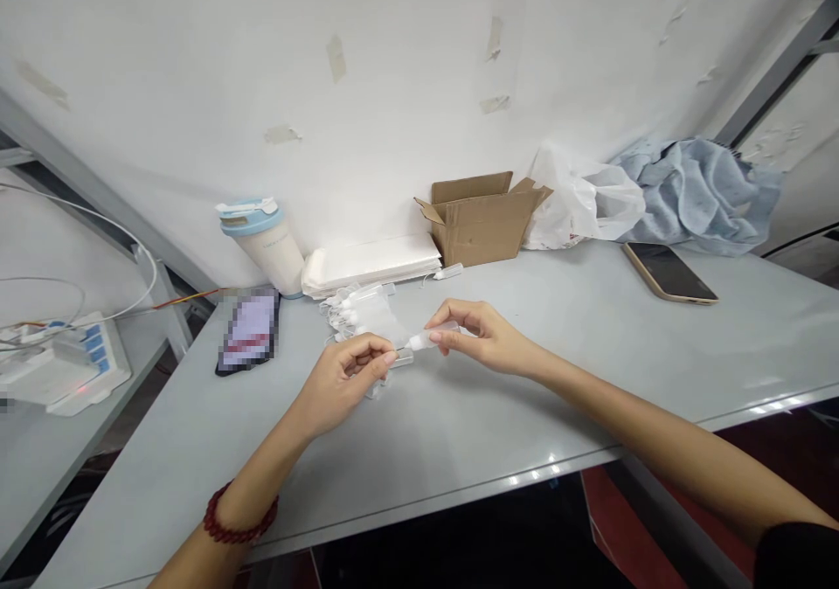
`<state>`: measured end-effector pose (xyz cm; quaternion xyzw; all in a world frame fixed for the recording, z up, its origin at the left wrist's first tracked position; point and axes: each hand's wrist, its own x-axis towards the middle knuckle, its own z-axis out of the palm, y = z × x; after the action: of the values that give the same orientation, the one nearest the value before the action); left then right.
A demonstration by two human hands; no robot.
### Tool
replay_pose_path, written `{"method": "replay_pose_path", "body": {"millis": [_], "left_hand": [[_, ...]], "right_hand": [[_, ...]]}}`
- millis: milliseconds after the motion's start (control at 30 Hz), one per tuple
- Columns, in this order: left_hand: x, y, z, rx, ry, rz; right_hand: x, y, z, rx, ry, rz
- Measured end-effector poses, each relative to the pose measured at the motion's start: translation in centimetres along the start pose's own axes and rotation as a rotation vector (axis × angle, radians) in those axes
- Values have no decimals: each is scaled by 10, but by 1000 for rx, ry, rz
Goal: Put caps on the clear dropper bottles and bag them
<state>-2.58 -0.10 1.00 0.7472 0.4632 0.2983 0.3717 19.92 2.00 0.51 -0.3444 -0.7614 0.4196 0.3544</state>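
Observation:
My left hand (344,381) is closed in a pinch on a small clear plastic piece (403,358) above the grey table (459,423). My right hand (481,336) is closed on a small clear bottle with a white tip (429,338), whose tip points at the piece in my left hand. The two hands almost touch. A pile of several similar small clear bottles and bags (360,309) lies just behind my hands. A red bead bracelet (232,519) is on my left wrist.
Along the wall stand a blue-lidded cup (262,239), a stack of white sheets (373,266), an open cardboard box (478,218), a white plastic bag (583,200) and blue cloth (704,191). Two phones (249,331) (669,272) lie flat. A power strip (65,366) sits at left.

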Motion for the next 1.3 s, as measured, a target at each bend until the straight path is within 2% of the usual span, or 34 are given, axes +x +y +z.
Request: {"method": "replay_pose_path", "body": {"millis": [333, 1000, 1300], "left_hand": [[-1, -1, 1, 61, -65, 33], [-2, -3, 7, 35, -44, 60], [-1, -3, 2, -60, 11, 1]], "right_hand": [[-1, -1, -1, -49, -35, -46], [-2, 3, 8, -64, -38, -87], [0, 4, 6, -43, -4, -105]]}}
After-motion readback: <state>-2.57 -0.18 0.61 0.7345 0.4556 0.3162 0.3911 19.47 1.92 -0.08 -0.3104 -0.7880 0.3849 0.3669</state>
